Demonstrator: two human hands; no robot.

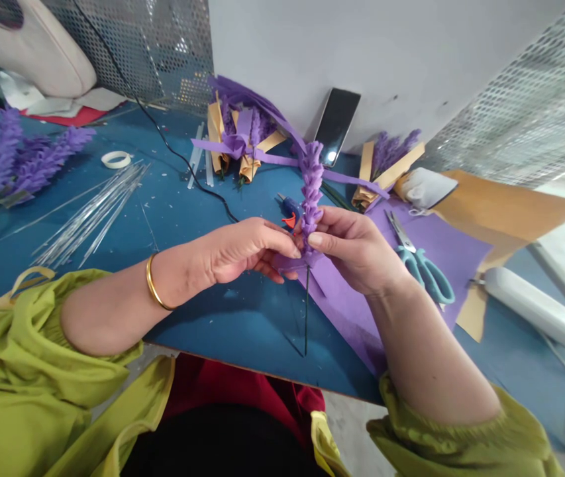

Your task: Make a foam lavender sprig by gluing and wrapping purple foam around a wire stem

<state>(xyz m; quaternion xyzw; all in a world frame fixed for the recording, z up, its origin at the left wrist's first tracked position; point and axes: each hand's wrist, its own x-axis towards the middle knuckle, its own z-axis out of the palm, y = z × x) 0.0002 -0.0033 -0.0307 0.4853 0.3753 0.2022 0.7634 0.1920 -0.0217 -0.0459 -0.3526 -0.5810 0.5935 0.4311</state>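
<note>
Between my hands stands an artificial lavender stem (312, 179), upright, with ruffled purple petals around its top. Its thin green wire (307, 311) hangs bare below. My right hand (364, 252) pinches the lower petals between thumb and fingers. From the other side, my left hand (247, 250) closes its thumb and fingertips at the base of the petals, where a piece of purple strip (287, 263) shows. Some of the left fingertips are hidden behind the flower. Just behind my hands lies a blue glue gun (289, 207) with an orange trigger, partly covered.
Purple sheet (346, 298) and scissors (418, 262) lie to the right, near a white tool (535, 308) with a cord. Wrapped bouquets (247, 142) and a phone (339, 126) stand at the back. Wires (96, 212), tape (116, 159) and lavender (28, 156) lie left. A black cable (173, 149) crosses the table.
</note>
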